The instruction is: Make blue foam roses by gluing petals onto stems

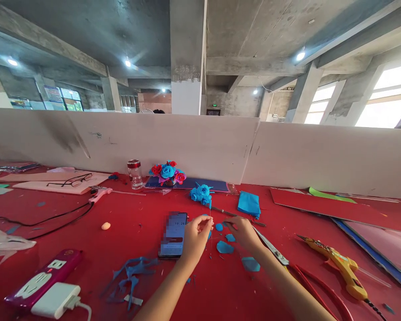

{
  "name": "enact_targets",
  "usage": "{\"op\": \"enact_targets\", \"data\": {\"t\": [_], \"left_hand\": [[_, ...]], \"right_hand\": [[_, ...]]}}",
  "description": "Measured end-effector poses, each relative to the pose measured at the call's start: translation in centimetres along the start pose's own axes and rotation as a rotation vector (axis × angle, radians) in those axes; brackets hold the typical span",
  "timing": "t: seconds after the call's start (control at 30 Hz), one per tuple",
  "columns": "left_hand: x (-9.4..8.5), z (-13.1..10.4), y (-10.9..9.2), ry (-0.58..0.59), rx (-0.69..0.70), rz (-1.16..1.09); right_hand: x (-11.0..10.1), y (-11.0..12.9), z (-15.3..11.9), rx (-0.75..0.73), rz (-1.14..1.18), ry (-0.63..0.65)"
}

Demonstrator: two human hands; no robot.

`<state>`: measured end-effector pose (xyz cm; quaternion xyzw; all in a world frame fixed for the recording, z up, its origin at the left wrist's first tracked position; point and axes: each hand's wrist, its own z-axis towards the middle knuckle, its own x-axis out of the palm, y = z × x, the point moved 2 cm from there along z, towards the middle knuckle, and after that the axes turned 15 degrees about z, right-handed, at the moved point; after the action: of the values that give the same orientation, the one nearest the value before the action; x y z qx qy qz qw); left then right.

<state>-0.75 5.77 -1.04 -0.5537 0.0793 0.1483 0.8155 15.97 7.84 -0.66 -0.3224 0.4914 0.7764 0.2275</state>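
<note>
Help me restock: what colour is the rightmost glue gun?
The glue gun is mostly yellow (head view).

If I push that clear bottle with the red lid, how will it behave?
The bottle would probably tip if pushed high, since it stands taller than wide. Its smooth, shiny side may be slippery. Looking like clear glass, it could break.

Workshop, craft type: bare concrete ceiling (240, 26) and pillar (186, 53); red worktable (137, 223) bearing glue gun (342, 264), scissors (280, 257), cut blue pieces (225, 247), artificial flowers (168, 172).
</note>
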Motion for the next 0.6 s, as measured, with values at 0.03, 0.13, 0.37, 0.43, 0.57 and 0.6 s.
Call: {"op": "enact_targets", "data": {"t": [0.03, 0.13, 0.37, 0.43, 0.57, 0.6], "left_hand": [[0.0, 0.0, 0.0, 0.002, 0.001, 0.0], [0.1, 0.1, 0.2, -0.003, -0.005, -0.003], [0.4, 0.1, 0.3, 0.024, 0.015, -0.034], [0.4, 0.0, 0.1, 0.04, 0.017, -0.034], [0.3, -0.2, -0.4, 0.075, 0.013, -0.039], [0.3, -0.2, -0.4, 0.08, 0.018, -0.039]], "right_hand": [[-0.3, 0.2, -0.5, 0.02, 0.032, -0.015], [-0.2, 1.1, -2.8, 0.086, 0.202, 0.107], [0.7, 1.2, -7.5, 0.136, 0.384, 0.233], [-0.8, -0.1, -7.8, 0.142, 0.261, 0.106], [-6.1, -3.9, -8.8, 0.245, -0.05, -0.18], [-7.5, -4.8, -9.5, 0.276, -0.162, -0.257]]}}
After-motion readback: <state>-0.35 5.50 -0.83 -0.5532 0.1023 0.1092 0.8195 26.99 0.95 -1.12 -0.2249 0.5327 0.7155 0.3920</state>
